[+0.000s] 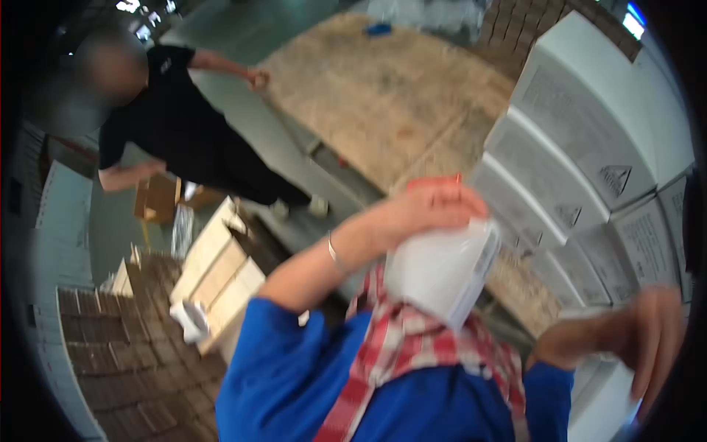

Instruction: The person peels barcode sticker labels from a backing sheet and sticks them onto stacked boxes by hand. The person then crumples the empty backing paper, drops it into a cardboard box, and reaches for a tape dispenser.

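My left hand (438, 208) is closed over the top of a white box (434, 269), which is close against my red checked apron (405, 339). An orange-red object (434, 180) shows just beyond the fingers of that hand; its kind is hard to make out, and so is whether the hand grips it. Off to the right, my right hand (637, 339) is somewhat blurred, fingers stretched out and nothing seen in them. It is beside the stacked white cartons (582, 125).
A wooden board surface (383, 88) spreads ahead, with a small blue item (378, 29) on it. A person in black (199, 118) stands at its left end. Brown bundles (125, 353), pale long boxes (221, 272) and an open brown carton (157, 197) are at the left.
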Action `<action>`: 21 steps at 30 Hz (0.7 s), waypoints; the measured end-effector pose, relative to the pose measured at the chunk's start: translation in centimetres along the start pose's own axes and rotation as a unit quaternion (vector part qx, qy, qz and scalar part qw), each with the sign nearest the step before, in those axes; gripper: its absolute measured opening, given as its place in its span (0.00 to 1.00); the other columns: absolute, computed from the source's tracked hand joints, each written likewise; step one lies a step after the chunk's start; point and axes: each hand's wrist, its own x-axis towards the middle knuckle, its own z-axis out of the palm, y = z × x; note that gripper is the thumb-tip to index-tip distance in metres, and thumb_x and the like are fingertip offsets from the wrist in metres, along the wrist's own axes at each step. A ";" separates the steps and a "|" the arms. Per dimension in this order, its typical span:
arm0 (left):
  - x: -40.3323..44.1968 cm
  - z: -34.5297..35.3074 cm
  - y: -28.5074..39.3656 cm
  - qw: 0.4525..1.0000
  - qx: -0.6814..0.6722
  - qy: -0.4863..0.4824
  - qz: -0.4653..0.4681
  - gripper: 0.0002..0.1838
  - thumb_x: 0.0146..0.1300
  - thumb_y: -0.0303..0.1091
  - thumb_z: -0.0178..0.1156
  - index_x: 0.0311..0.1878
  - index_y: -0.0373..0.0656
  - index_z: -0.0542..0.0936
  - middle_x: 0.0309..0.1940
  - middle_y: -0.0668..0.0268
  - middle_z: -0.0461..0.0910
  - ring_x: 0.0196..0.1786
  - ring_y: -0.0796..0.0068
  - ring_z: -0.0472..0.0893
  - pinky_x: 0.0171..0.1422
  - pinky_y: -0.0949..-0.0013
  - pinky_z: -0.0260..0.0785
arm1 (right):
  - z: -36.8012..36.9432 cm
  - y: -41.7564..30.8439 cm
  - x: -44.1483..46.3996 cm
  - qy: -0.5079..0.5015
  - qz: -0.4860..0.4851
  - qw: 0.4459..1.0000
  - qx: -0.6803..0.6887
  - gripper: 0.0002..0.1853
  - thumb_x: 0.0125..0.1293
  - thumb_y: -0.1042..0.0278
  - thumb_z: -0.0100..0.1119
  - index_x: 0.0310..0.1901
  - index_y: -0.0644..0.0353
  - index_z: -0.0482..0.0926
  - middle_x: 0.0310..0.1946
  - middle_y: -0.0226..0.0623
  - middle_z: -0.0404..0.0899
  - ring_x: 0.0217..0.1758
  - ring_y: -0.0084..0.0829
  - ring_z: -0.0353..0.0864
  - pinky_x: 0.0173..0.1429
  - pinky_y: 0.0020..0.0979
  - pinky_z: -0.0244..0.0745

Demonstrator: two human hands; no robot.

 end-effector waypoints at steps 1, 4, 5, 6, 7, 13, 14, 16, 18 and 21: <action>-0.6 0.1 -0.7 1.000 -0.014 0.005 -0.006 0.12 0.61 0.30 0.64 0.47 0.39 0.76 0.40 0.69 0.79 0.42 0.83 0.78 0.47 0.75 0.73 | 2.2 0.3 2.4 -0.001 0.017 1.000 0.003 0.12 0.60 0.61 0.59 0.36 0.63 0.78 0.41 0.48 0.79 0.47 0.45 0.79 0.52 0.40 0.75; -0.3 -0.5 0.2 1.000 -0.016 -0.002 0.006 0.11 0.63 0.31 0.62 0.46 0.39 0.76 0.38 0.69 0.80 0.40 0.83 0.79 0.45 0.76 0.73 | 9.0 -0.6 6.2 0.015 0.013 0.999 -0.025 0.13 0.61 0.60 0.59 0.37 0.63 0.78 0.41 0.49 0.79 0.47 0.45 0.79 0.51 0.40 0.76; -0.3 -0.8 0.4 1.000 -0.014 -0.014 0.005 0.11 0.63 0.31 0.62 0.46 0.39 0.76 0.38 0.69 0.80 0.40 0.83 0.79 0.45 0.76 0.73 | 7.4 0.6 8.6 0.020 0.014 0.999 -0.038 0.13 0.61 0.60 0.59 0.37 0.63 0.78 0.41 0.49 0.79 0.47 0.45 0.80 0.51 0.40 0.76; -0.5 -1.2 0.3 1.000 -0.021 -0.015 -0.001 0.12 0.63 0.31 0.62 0.48 0.39 0.76 0.41 0.70 0.79 0.41 0.83 0.79 0.46 0.77 0.73 | 9.5 0.4 10.2 0.025 0.018 0.998 -0.050 0.13 0.61 0.60 0.59 0.37 0.63 0.78 0.41 0.49 0.79 0.47 0.45 0.80 0.51 0.40 0.76; -0.7 -1.5 -0.1 0.999 -0.032 -0.015 -0.012 0.13 0.63 0.31 0.61 0.50 0.40 0.77 0.43 0.70 0.79 0.43 0.83 0.79 0.47 0.77 0.73 | 7.3 -0.8 7.4 0.031 0.029 0.997 -0.061 0.13 0.61 0.60 0.59 0.37 0.64 0.78 0.41 0.49 0.79 0.47 0.45 0.80 0.51 0.40 0.76; -3.3 -1.9 0.2 0.998 -0.013 0.064 -0.014 0.12 0.62 0.27 0.61 0.48 0.37 0.77 0.44 0.65 0.81 0.43 0.79 0.80 0.47 0.73 0.74 | 12.3 -1.7 10.5 0.038 0.064 0.993 -0.096 0.15 0.62 0.58 0.58 0.38 0.64 0.78 0.41 0.51 0.80 0.46 0.46 0.81 0.50 0.40 0.77; -3.3 -1.9 -0.1 0.996 -0.011 0.090 -0.003 0.12 0.61 0.25 0.61 0.48 0.36 0.77 0.43 0.63 0.82 0.42 0.78 0.81 0.46 0.72 0.74 | 12.7 -1.4 11.4 0.028 0.066 0.993 -0.098 0.15 0.63 0.58 0.58 0.38 0.64 0.78 0.41 0.51 0.80 0.46 0.46 0.81 0.50 0.40 0.77; -3.3 -1.8 -0.6 0.994 -0.011 0.106 0.029 0.12 0.60 0.25 0.61 0.48 0.36 0.77 0.43 0.63 0.82 0.42 0.78 0.81 0.46 0.71 0.74 | 16.1 0.3 16.0 0.018 0.038 0.993 -0.107 0.15 0.63 0.57 0.58 0.38 0.64 0.78 0.41 0.51 0.80 0.45 0.46 0.81 0.50 0.40 0.77; -3.9 -1.8 -1.0 0.987 -0.026 0.152 0.054 0.13 0.59 0.24 0.61 0.48 0.35 0.78 0.44 0.63 0.82 0.43 0.77 0.80 0.47 0.70 0.74 | 17.7 1.4 19.5 0.014 0.014 0.994 -0.106 0.16 0.63 0.57 0.57 0.39 0.64 0.78 0.41 0.52 0.80 0.45 0.46 0.81 0.50 0.40 0.78; -4.3 -1.6 -0.7 0.986 -0.016 0.154 0.056 0.14 0.62 0.27 0.61 0.51 0.37 0.76 0.44 0.65 0.80 0.45 0.79 0.79 0.51 0.71 0.73 | 20.2 1.3 22.2 -0.008 -0.005 0.997 -0.080 0.17 0.64 0.56 0.57 0.39 0.65 0.78 0.40 0.52 0.80 0.45 0.47 0.81 0.50 0.40 0.78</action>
